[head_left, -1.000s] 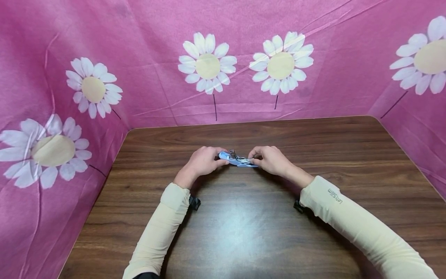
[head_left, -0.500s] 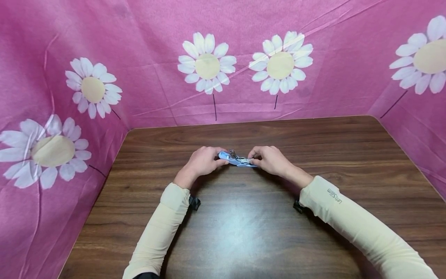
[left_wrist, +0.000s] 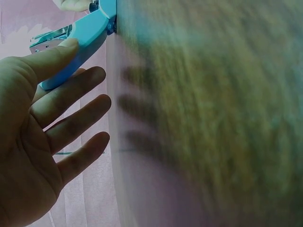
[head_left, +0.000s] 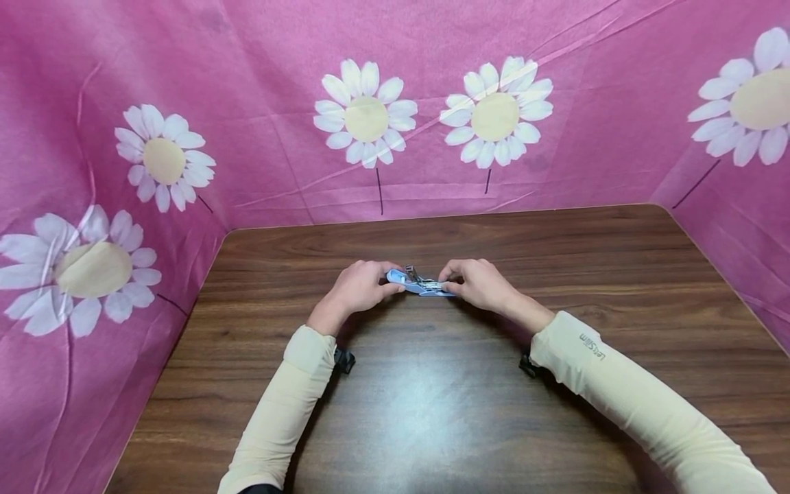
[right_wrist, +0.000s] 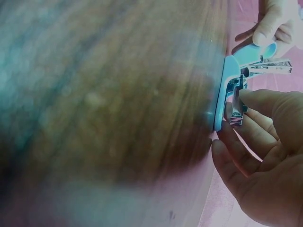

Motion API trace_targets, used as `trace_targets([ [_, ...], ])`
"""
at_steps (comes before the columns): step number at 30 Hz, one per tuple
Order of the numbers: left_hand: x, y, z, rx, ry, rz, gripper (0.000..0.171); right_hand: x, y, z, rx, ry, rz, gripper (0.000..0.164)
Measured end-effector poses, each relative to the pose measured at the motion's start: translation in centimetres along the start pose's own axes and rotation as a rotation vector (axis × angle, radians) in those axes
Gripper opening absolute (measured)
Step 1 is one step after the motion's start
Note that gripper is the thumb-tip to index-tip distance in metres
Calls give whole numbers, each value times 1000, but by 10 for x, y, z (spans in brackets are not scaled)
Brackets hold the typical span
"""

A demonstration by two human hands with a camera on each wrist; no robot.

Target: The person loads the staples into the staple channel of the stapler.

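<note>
A light blue stapler [head_left: 415,287] lies opened out on the table, its metal parts exposed. Its blue cover is swung to the left, where my left hand [head_left: 361,285] pinches it between thumb and fingers. In the left wrist view, the left thumb lies on the blue cover [left_wrist: 90,35] and the other fingers are spread below it. My right hand [head_left: 483,283] holds the stapler's other end. The right wrist view has the right thumb against the metal staple channel [right_wrist: 236,106], with fingers behind it, over the blue base [right_wrist: 219,111].
The brown wood-grain table [head_left: 420,405] reaches back to a pink cloth [head_left: 265,103] printed with white daisies, which hangs at the back and both sides. Black wrist straps show below the left forearm [head_left: 302,391] and the right one.
Both hands and the stapler stay in nearly the same place. Only a very slight shift of the whole head view shows.
</note>
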State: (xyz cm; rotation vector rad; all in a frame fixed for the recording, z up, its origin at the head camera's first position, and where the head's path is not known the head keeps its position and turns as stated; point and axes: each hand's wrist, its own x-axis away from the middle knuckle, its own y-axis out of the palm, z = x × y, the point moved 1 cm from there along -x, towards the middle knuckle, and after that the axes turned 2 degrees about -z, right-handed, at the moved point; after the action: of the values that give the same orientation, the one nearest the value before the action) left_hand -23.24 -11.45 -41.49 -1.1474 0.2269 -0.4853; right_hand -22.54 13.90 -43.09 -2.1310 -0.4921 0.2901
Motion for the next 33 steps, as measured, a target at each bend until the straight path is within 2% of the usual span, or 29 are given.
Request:
trace_targets([
  [33, 0, 1, 0, 18, -1, 5, 38, 0, -1, -1, -5, 6, -8, 8],
])
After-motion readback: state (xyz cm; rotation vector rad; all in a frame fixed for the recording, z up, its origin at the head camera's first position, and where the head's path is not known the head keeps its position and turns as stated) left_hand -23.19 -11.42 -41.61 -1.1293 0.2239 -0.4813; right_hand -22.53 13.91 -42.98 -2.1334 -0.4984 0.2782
